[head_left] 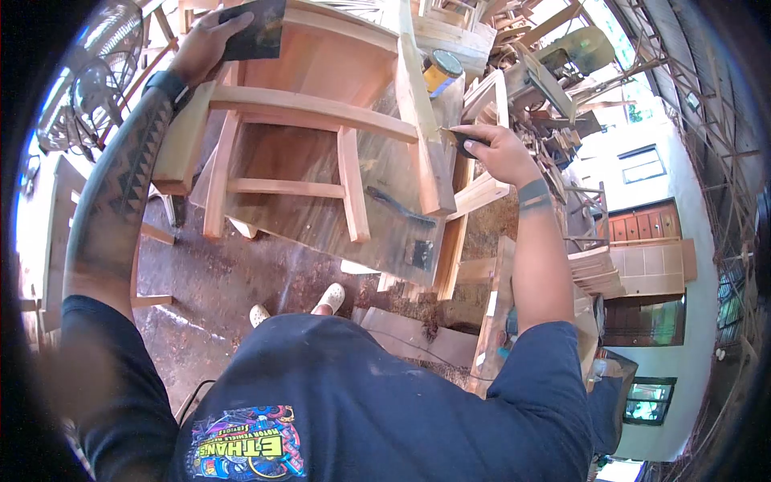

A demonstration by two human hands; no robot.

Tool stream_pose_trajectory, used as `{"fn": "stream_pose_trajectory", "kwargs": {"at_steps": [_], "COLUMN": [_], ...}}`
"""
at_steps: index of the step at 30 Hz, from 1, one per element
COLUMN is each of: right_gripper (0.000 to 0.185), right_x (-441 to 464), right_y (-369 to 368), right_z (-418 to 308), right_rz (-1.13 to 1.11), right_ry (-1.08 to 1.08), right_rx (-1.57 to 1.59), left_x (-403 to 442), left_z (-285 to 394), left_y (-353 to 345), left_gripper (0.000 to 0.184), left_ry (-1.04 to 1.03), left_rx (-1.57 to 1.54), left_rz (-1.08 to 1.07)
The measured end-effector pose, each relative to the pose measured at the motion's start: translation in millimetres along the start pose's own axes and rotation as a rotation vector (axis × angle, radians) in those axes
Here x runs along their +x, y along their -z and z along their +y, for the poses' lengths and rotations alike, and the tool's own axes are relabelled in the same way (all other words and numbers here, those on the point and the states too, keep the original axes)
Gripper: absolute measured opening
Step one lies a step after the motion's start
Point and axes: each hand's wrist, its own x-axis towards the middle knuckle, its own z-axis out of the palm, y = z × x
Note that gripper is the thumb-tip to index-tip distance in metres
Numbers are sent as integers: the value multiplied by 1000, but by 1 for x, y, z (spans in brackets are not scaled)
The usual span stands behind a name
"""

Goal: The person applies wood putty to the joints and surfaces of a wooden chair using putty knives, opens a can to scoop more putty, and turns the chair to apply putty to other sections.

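A wooden chair [313,108] lies on a worn wooden bench top [321,225]. My left hand [205,44], at the upper left, is closed on a dark flat square sheet [255,30] near the chair's far left part. On the right, my right hand [502,153] grips a small dark-handled scraper [464,145], its tip at the side of the chair's pale right leg [426,153]. A can with a yellow label [442,72] stands beyond that leg. On the bench top lie a dark long tool [399,206] and a small dark square piece [420,255].
Fans [100,92] stand at the upper left. Stacked wood pieces [530,96] fill the upper right. Planks [494,305] lean beside my right arm. A board [418,337] lies on the floor near my feet [331,297]. Wooden doors [642,225] are at the right wall.
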Motion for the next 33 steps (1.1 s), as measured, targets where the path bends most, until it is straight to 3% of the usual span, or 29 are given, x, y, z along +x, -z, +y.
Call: {"fn": "stream_pose_trajectory", "kwargs": {"at_steps": [2, 4, 5, 8, 9, 10, 13, 16, 19, 20, 22, 24, 27, 33], "right_gripper": [35, 35, 35, 36, 35, 35, 37, 36, 32, 32, 33, 34, 38, 38], "right_x": [7, 23, 30, 27, 19, 12, -5, 8, 74, 101, 151, 212, 273, 322], "right_y": [5, 1, -4, -15, -18, -19, -10, 14, 30, 34, 45, 43, 53, 47], "right_z": [1, 23, 28, 25, 24, 23, 25, 33, 45, 47, 32, 36, 20, 11], "right_rz": [-10, 23, 20, 104, 130, 155, 50, -93, -92, -98, -115, 34, 32, -91], "right_ry": [27, 193, 258, 468, 522, 579, 639, 606, 668, 678, 615, 617, 469, 349], "right_rx": [-33, -136, -147, -288, -342, -395, -456, -375, -214, -161, -193, -344, -548, -563], "left_x": [-6, -6, -11, -16, -14, -13, -11, -7, -6, -8, -9, -7, -11, -13], "left_z": [7, 5, 9, 19, 26, 23, 13, 6, -3, 7, 20, 17, 24, 24], "left_y": [-3, -2, -10, -7, 4, 3, -2, -1, 9, -1, -10, -7, -13, -9], "left_gripper": [43, 41, 43, 42, 43, 43, 42, 42, 42, 40, 39, 38, 39, 41], "left_ry": [-19, 23, -2, 70, 179, 160, 123, 128, 85, 120, 159, 179, 171, 152], "left_rx": [11, -105, -105, 52, 130, 127, 117, 101, 231, 127, 5, -35, 25, 82], "left_rz": [-8, -38, 62, 135, 46, 59, 109, 196, 280, 327, 381, 388, 447, 368]}}
